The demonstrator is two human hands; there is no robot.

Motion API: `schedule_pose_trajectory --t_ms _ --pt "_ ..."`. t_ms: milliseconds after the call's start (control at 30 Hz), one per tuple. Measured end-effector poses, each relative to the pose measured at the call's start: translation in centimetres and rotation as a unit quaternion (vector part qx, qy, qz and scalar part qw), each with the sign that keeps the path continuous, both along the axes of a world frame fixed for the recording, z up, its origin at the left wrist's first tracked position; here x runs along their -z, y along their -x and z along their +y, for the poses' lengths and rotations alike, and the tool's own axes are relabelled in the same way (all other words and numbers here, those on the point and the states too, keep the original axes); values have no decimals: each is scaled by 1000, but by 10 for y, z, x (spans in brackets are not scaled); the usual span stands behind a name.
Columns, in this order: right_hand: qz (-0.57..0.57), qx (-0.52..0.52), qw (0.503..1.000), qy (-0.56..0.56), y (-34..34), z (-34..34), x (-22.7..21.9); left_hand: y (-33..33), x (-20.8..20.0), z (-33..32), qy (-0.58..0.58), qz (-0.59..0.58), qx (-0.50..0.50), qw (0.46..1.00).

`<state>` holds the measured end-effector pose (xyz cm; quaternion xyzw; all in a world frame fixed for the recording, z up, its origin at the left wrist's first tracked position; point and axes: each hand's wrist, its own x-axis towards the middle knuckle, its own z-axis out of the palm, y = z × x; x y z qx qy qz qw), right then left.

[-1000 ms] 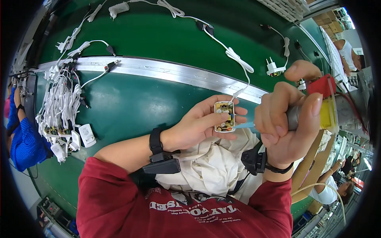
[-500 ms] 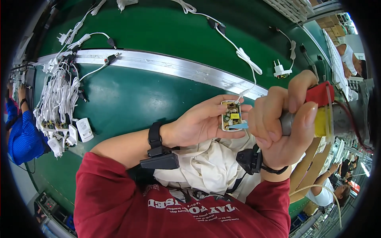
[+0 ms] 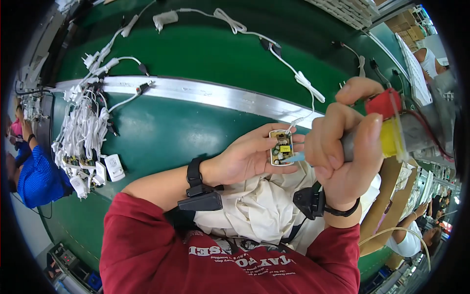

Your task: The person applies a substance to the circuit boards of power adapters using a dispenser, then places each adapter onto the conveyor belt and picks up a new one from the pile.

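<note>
My left hand (image 3: 243, 156) cradles an uncovered power adapter (image 3: 281, 147), a white shell with its circuit board showing, its fingers curled round the edges. On the board sit a yellow transformer and several small round parts. A white cable leaves the adapter's upper end. My right hand (image 3: 345, 142) is wrapped round a dispensing gun (image 3: 390, 137) with a grey barrel, a yellow band and a red part on top. Its light-blue tapered nozzle (image 3: 295, 157) reaches over the lower end of the board; whether the tip touches is too small to tell.
Left on the green table (image 3: 161, 132) lies a heap of white cabled adapters (image 3: 83, 132). Past a metal rail (image 3: 205, 95) runs a green surface (image 3: 191, 54) carrying more cabled adapters. A cardboard box (image 3: 387, 206) stands at my right. Co-workers sit at both sides.
The view has shifted slightly, moving the table items right and down in it. The nozzle tip sits a little further left over the board. Both hands keep their holds.
</note>
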<state>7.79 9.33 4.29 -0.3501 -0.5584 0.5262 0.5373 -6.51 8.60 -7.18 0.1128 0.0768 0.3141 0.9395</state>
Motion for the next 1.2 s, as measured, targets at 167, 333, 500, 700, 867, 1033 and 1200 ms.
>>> schedule_pose_trajectory --t_ms 167,333,500,700,867,1033,1200 --pt "23 -4 1000 18 7 -5 -5 -19 -18 50 -233 146 -81 958" --pt "44 -4 999 25 9 -9 -7 -67 -74 139 -461 149 -201 851" --pt "42 13 999 17 9 -7 -10 -98 -76 156 -740 301 -314 513" --pt "45 5 999 -1 8 -6 -6 -71 7 147 -716 390 -184 550" --pt "38 21 999 14 4 -5 -8 -1 -34 177 -753 550 -296 205" --pt "49 2 999 6 12 -8 -11 154 -14 230 -623 747 -233 -11" --pt "46 9 999 13 11 -6 -7 134 -39 196 -408 867 -106 267"
